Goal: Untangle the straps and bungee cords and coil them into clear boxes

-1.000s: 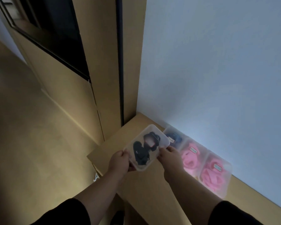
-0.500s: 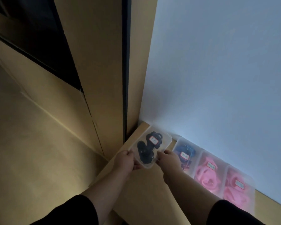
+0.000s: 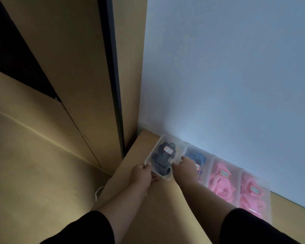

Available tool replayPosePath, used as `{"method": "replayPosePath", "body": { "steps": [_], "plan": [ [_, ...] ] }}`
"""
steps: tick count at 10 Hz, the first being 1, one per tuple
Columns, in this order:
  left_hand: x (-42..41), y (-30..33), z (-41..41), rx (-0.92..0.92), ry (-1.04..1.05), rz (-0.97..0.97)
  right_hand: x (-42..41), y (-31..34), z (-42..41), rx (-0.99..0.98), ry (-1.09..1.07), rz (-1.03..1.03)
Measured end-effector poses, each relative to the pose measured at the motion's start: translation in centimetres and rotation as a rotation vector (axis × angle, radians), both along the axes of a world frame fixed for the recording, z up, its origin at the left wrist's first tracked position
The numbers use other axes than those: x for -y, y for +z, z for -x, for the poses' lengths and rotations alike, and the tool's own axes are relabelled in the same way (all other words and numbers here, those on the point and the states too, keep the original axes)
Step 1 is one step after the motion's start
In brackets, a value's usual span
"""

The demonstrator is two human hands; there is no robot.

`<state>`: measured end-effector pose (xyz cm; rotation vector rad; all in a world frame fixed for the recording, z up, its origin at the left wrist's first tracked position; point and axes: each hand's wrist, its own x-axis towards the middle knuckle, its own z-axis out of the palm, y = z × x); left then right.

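Clear box [image 3: 173, 148] moved closer to wall, left hand [image 3: 141, 174], right hand [image 3: 184, 166] both gripping its edges

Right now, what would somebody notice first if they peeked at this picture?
Probably the two bright pink boxes along the white wall, at the right end of a row on the tan shelf. Next, the clear box of black straps at the row's left end, gripped by the left hand and right hand.
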<state>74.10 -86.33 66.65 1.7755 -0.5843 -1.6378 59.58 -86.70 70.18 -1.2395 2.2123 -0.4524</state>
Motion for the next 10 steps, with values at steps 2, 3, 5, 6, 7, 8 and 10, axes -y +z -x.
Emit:
{"method": "replayPosePath", "body": {
  "steps": [2, 3, 5, 6, 7, 8, 10],
  "plan": [
    [0.5, -0.7, 0.9, 0.027, -0.045, -0.006, -0.1, -0.2, 0.3, -0.003, 0.007, 0.022],
    [0.8, -0.9, 0.7, 0.033, -0.059, -0.017, -0.3, -0.3, 0.4, -0.028, 0.03, 0.028],
    [0.3, 0.0, 0.0, 0.224, -0.232, -0.001, -1.2, 0.0, 0.6, -0.052, 0.057, 0.084],
    [-0.4, 1.5, -0.5, 0.484, -0.472, 0.097, -2.3, 0.7, 1.1, -0.044, 0.078, 0.095],
    [-1.7, 3.3, -0.1, 0.567, -0.588, 0.228, -3.8, 1.6, 2.2, -0.033, 0.114, 0.119],
    [-2.9, 5.7, 1.2, 0.57, -0.69, 0.334, -5.7, 2.6, 3.3, -0.047, 0.133, 0.127],
    [-7.0, 8.5, 4.3, 0.586, -0.858, 0.43, -12.0, 3.9, 6.4, -0.077, 0.227, 0.119]
  ]
}}
